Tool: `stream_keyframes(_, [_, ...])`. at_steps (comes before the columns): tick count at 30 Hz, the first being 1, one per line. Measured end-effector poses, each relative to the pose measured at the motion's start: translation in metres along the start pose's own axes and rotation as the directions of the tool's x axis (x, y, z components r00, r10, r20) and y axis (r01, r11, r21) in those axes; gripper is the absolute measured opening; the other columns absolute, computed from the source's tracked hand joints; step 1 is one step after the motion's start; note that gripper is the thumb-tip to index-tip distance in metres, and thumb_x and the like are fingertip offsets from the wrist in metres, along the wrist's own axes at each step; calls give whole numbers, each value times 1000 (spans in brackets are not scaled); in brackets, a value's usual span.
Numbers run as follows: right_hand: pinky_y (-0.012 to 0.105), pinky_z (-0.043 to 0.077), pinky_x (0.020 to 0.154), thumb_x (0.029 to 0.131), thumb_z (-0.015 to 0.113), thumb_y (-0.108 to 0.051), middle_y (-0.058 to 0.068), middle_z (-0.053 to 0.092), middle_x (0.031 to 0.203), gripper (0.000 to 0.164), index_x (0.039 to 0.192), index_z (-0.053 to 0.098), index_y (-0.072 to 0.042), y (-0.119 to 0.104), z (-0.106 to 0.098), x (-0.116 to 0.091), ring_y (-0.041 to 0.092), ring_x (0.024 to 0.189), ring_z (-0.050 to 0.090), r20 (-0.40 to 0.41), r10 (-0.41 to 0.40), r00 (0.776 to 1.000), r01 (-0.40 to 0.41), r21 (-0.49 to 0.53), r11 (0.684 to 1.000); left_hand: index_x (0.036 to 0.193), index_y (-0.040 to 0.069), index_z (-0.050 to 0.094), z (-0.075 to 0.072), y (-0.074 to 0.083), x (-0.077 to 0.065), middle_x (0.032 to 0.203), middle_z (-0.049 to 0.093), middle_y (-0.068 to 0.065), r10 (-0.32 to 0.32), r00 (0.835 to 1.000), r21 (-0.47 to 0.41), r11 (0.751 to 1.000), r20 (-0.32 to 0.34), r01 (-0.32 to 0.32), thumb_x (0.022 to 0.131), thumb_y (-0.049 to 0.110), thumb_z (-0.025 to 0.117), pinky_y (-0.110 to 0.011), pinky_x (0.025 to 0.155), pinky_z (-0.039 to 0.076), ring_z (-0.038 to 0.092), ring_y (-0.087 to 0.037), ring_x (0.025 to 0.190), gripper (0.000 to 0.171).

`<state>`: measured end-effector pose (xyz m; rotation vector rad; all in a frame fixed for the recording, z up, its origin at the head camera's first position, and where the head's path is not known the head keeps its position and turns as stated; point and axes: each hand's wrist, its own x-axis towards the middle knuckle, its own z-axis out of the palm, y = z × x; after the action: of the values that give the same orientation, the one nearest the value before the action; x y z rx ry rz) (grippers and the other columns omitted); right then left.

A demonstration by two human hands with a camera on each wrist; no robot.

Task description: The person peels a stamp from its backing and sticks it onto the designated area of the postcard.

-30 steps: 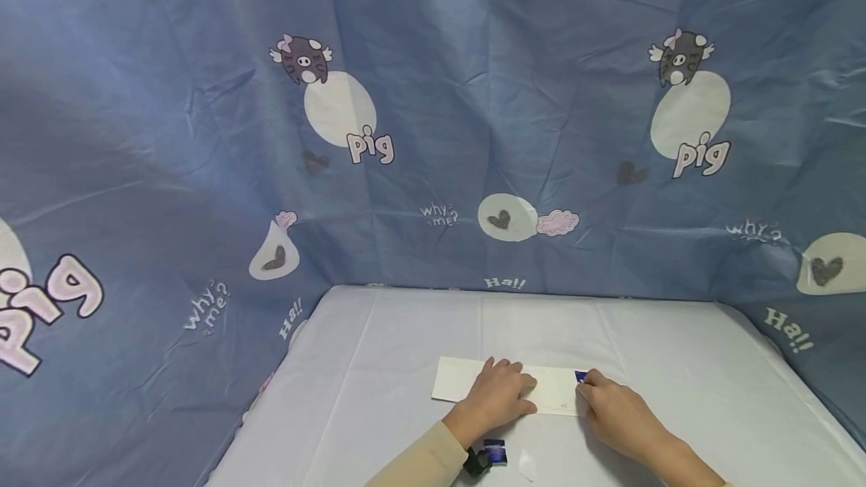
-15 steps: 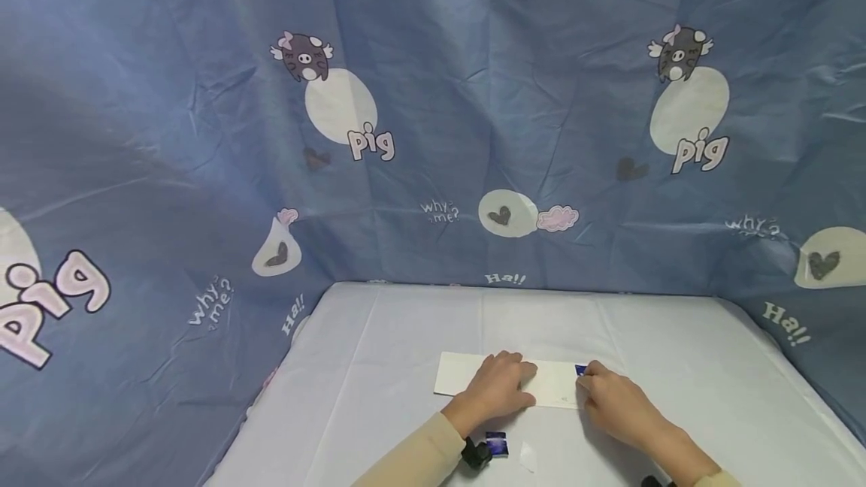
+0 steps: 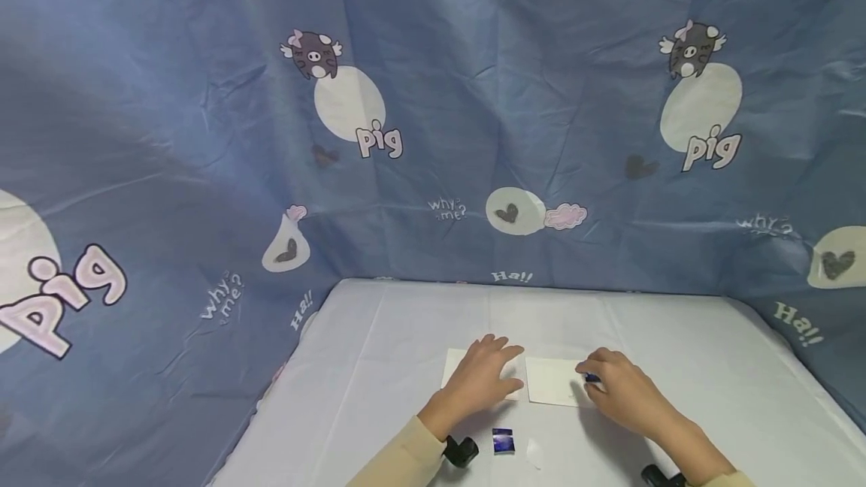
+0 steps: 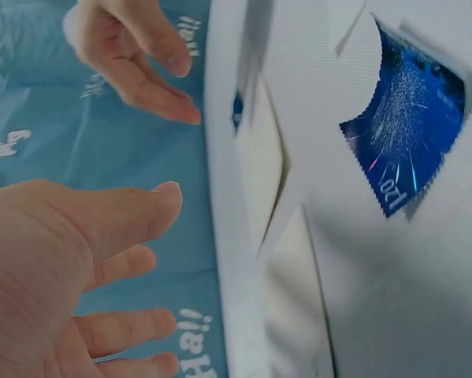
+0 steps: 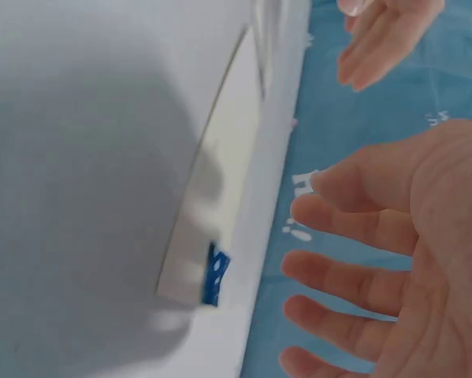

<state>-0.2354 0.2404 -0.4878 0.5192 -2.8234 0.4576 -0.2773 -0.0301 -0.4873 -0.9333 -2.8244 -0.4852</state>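
My left hand point(image 3: 479, 378) is held over a white card point(image 3: 453, 363), fingers spread and holding nothing. It hides most of that card in the head view. A second white card point(image 3: 551, 382) lies just right of it, with a narrow gap between them. Above its right end is my right hand point(image 3: 619, 389), fingers loosely bent and apart from the card. In the right wrist view a small blue printed scrap point(image 5: 215, 276) lies on that card, below the fingers. The head view shows this blue scrap point(image 3: 592, 378) between thumb and fingers, partly hidden.
A torn blue foil wrapper point(image 4: 413, 118) with serrated edges lies on the white-covered table point(image 3: 399, 367), nearer me than the cards. Beside it is a thin translucent scrap point(image 3: 534, 453). A blue curtain point(image 3: 433, 134) with pig prints stands behind and at the sides.
Both hands have lifted off: the left from the middle of the white cards, the right from the blue scrap. The gap between the two cards now shows.
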Motion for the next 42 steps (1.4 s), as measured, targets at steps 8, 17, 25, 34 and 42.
stream_keyframes(8, [53,54,82,88,75,-14,1,65,114,26,114,74,-13,-17,2,-3,31,110,60,-1,43,999,-42,107,993,142,24,58,-20,-1,-29,148,51,-10,-24,999,-61,998,-41,21,92,39,74,-55,115,30,39,-36,142,55])
stream_keyframes(17, [53,54,84,85,78,-12,-4,66,114,29,113,74,-17,-33,8,-8,28,112,60,-105,22,994,-8,132,991,142,23,58,-32,7,-54,146,53,-10,-51,995,-123,992,-91,39,91,37,75,-56,113,32,40,-37,141,56])
stream_keyframes(25, [49,53,86,82,80,-11,-9,65,111,32,112,74,-21,-48,17,-8,22,109,62,-131,38,991,-15,172,985,141,21,59,-30,2,-72,141,57,-5,-118,980,-219,972,-158,82,90,34,76,-49,108,42,48,-25,135,55])
stream_keyframes(34, [45,52,87,82,80,-11,-15,64,110,35,113,74,-26,-64,27,-12,16,107,60,-101,59,993,-36,213,976,131,18,68,-12,4,-76,128,66,3,-172,976,-359,926,-137,113,87,28,79,-46,100,48,59,-19,121,47])
stream_keyframes(42, [42,52,88,79,82,-9,-19,63,106,37,110,74,-27,-70,37,-17,10,106,60,-119,53,991,-26,218,976,126,17,70,0,1,-82,113,72,0,-136,986,-433,898,-97,81,82,27,83,-36,89,50,64,-17,104,47])
